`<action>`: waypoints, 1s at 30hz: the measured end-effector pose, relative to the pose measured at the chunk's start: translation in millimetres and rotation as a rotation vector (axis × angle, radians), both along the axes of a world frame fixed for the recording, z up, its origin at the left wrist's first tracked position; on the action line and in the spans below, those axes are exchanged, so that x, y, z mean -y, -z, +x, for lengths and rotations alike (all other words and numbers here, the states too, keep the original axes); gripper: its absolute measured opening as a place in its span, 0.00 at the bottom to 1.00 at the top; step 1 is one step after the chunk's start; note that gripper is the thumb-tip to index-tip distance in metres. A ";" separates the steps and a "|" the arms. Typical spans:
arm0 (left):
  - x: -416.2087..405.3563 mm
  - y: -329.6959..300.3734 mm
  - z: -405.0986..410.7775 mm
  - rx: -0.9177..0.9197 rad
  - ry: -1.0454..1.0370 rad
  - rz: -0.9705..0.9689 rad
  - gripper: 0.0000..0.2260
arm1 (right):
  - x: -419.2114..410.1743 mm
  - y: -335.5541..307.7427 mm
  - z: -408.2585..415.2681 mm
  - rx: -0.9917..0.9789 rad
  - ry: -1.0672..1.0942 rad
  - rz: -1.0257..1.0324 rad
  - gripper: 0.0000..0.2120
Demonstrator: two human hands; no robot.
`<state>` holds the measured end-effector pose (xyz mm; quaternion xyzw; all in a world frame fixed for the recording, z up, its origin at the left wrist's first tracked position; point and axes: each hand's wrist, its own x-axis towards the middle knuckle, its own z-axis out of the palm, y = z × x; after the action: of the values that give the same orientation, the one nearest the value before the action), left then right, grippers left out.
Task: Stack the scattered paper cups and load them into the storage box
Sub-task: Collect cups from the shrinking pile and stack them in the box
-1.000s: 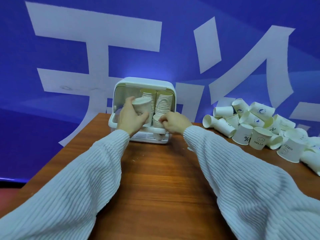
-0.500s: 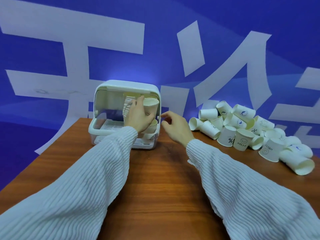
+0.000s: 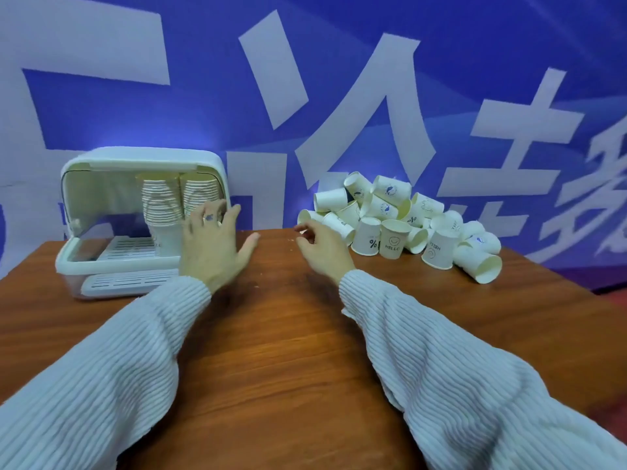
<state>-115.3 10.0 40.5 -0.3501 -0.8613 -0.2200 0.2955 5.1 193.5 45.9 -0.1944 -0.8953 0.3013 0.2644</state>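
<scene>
I am holding my left hand (image 3: pixel 212 245) up in front of the right end of the storage box (image 3: pixel 142 218), palm away from me, with its fingers (image 3: pixel 217 215) straight and spread and the thumb sticking out to the right. It is gripping nothing. The fingertips are lying over the box's right edge in this view; whether they are touching it I cannot tell.

My right hand (image 3: pixel 322 247) is hovering above the worktop (image 3: pixel 288 351), between the box and the heap of loose paper cups (image 3: pixel 403 225). Its fingers are loosely curled, the forefinger and thumb tips close together, and they are holding nothing. The nearest fallen cup is lying just beyond those fingertips.

The storage box is sitting on the left part of the worktop with its front standing open under a rounded white top. Inside, two stacks of nested cups (image 3: pixel 179 201) are standing side by side toward the right of the box, reaching almost to the top. The slatted floor to their left is showing bare.

The loose cups are piled on the right part of the worktop, well apart from the box. Some are standing mouth down, such as one printed HELLO (image 3: pixel 393 239), and others are lying on their sides. White ribbed sleeves (image 3: pixel 458 378) are covering both my arms. A blue backdrop (image 3: pixel 339 79) with large white characters is hanging behind everything.
</scene>
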 end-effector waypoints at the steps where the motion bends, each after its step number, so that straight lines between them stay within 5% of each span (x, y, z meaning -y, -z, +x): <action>1: -13.0 3.4 14.6 0.014 0.070 0.018 0.29 | -13.8 2.5 6.4 -0.002 0.046 -0.020 0.15; 7: -101.0 29.9 75.1 0.124 0.311 -0.088 0.29 | -98.5 4.3 50.7 -0.026 0.387 0.038 0.20; 14: -188.3 37.6 90.0 0.190 0.413 -0.227 0.30 | -158.3 33.8 81.8 0.138 0.394 0.252 0.26; 18: -229.0 36.7 83.3 0.212 0.437 -0.229 0.30 | -172.8 64.2 90.5 -0.055 0.464 0.331 0.14; 24: -287.0 35.1 68.5 0.298 0.375 -0.191 0.33 | -177.1 66.3 88.7 -0.214 0.489 0.276 0.09; 30: -310.2 34.5 73.3 0.306 0.327 -0.029 0.23 | -190.5 64.7 91.1 -0.344 0.523 0.020 0.08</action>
<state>-42.0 320.2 6.0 -0.4518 -0.8310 -0.3030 0.1166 96.3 384.0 -18.8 -0.3618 -0.7597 0.2429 0.4826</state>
